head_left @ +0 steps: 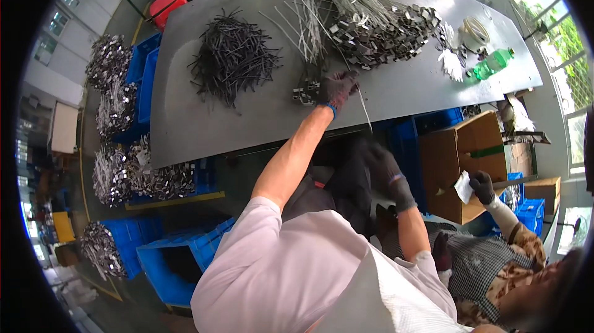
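Note:
My left hand [338, 90], in a dark knitted glove with a blue cuff, is closed around a thin pale strip [364, 108] at the table's near side. The strip runs down past the table edge. Beside that hand lie a few small shiny metal clips [304, 93]. Below the edge, over my lap, is my gloved right hand [385, 167]; its fingers are blurred and what they hold, if anything, is hidden. Beyond my left hand spreads a pile of long thin wires with rectangular metal ends [383, 36]. To the left sits a heap of short black strips [234, 58].
A grey metal table [185, 129] carries a green bottle [492, 64] and a tape roll [474, 34] at right. An open cardboard box [445, 166] stands lower right, near a co-worker's gloved hand [482, 187]. Blue crates [179, 259] and metal-part bundles [108, 113] line the left.

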{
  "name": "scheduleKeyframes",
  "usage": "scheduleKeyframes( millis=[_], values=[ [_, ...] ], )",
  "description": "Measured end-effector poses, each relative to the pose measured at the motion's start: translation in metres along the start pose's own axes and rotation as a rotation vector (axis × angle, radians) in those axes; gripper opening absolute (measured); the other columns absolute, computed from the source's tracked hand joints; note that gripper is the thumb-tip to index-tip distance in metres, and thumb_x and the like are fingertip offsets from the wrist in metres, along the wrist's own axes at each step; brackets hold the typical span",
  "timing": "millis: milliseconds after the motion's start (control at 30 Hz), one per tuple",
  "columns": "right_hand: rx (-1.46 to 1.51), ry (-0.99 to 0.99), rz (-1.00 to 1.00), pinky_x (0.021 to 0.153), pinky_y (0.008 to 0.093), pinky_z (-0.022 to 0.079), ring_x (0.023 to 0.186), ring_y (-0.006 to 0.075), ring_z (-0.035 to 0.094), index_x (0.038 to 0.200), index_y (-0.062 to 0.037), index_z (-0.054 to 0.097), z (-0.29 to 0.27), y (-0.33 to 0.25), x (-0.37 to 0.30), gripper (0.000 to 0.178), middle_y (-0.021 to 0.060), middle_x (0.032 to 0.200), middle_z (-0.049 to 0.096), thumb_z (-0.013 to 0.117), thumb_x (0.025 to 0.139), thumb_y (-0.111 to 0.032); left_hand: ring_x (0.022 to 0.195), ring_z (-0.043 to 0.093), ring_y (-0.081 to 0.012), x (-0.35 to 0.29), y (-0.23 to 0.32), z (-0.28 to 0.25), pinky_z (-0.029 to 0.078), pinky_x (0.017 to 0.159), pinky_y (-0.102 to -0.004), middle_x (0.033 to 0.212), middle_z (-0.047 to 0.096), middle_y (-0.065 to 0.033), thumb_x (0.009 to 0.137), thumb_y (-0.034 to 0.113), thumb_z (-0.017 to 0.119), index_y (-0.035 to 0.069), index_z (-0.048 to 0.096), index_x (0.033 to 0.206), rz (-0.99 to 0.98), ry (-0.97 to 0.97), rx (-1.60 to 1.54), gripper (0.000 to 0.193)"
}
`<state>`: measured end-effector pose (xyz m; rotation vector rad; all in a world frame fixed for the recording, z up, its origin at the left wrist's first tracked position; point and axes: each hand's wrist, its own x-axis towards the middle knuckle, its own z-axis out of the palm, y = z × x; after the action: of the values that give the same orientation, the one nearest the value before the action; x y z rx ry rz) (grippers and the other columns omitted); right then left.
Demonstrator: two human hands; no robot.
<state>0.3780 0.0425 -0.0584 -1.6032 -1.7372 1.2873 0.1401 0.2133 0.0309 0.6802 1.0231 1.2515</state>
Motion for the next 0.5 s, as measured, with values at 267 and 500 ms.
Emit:
scheduleKeyframes(
  millis=[267, 500],
  values=[
    [-0.109, 0.505, -0.396, 0.075, 0.0352, 0.056, 0.080, 0.0235, 0.065, 0.123, -0.0009, 0.059, 0.023, -0.086, 0.117, 0.033, 0.0156, 0.103, 0.067, 0.057, 0.100, -0.025, 0.073, 0.061, -0.0087, -0.059, -0.048, -0.008, 0.049, 0.067, -0.0270, 0.085, 0.071, -0.0014, 0.094, 0.020, 0.073, 0.002, 0.074, 0.099, 0.038, -0.074, 0.199, 0.019],
    [0.391, 0.416, -0.170, 0.060, 0.0318, 0.050, 0.067, 0.0137, 0.058, 0.107, -0.0026, 0.060, 0.053, -0.098, 0.152, 0.032, 0.0074, 0.082, 0.062, 0.049, 0.103, -0.032, 0.073, 0.061, -0.0117, -0.039, -0.046, -0.030, 0.050, 0.068, -0.0300, 0.080, 0.070, -0.0030, 0.096, 0.023, 0.068, 0.000, 0.073, 0.096, 0.304, 0.030, 0.454, 0.023]
  ],
)
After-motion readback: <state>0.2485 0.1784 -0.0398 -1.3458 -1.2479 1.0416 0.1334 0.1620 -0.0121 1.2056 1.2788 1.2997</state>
